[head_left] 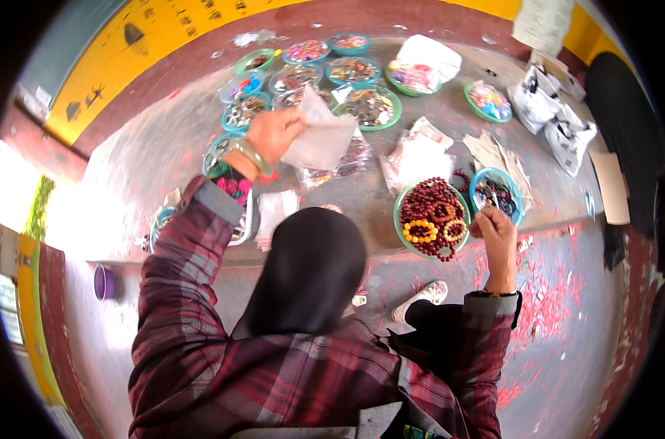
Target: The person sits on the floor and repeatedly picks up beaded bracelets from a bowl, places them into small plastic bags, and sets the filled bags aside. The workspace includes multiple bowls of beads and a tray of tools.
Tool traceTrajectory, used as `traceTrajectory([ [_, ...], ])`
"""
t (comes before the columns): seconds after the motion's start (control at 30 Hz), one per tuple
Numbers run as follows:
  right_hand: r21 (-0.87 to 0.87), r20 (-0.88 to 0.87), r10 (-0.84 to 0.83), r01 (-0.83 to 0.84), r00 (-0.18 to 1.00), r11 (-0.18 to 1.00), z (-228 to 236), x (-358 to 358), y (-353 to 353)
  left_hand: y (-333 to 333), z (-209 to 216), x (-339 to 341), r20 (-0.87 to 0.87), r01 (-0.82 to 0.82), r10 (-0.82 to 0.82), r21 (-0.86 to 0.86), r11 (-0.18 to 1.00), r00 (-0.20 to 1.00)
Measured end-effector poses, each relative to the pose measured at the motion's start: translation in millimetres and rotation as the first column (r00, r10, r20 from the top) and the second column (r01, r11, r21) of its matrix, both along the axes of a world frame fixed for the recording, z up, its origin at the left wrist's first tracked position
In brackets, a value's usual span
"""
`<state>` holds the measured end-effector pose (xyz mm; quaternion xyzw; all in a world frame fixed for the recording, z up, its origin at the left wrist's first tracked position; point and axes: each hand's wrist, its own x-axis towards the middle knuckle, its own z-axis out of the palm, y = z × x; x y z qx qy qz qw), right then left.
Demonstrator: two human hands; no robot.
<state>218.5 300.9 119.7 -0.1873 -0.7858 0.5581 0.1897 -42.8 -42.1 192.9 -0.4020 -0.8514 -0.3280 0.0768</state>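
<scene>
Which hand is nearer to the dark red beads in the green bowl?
The right hand. It is just to the right of the dark red beads; the left hand is farther away, to their left and higher in the picture.

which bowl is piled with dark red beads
The light green bowl just left of the right hand, heaped with dark red beads; the blue bowl beside it holds mixed dark pieces.
</scene>
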Motion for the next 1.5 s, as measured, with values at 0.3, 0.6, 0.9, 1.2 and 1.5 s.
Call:
traceTrajectory([
  [0.3, 0.125, 0.266, 0.121, -0.159, 0.956, 0.979, -30, -5, -15, -123, -83, 11, 0.497, -0.199, 0.314, -0.272, 0.942, 0.809],
  [0.6, 0.210, 0.445, 0.087, -0.198, 0.891, 0.957, -52, -17, -18, -160, -211, -66, 0.792, -0.220, 0.432, -0.372, 0.902, 0.431],
  [0.9, 0.167, 0.506, 0.034, -0.137, 0.862, 0.976, -78, -7, -14, -140, -280, -98, 0.345, -0.215, 0.613, -0.723, 0.657, 0.711],
  [1.2, 0.157, 0.590, 0.029, -0.149, 0.807, 0.976, -84, 3, -11, -125, -323, -96, 0.263, -0.329, 0.584, -0.620, 0.712, 0.768],
  [1.5, 0.275, 0.550, 0.045, -0.231, 0.834, 0.933, -91, -6, -14, -123, -314, -24, -0.020, -0.430, 0.505, -0.554, 0.713, 0.863],
])
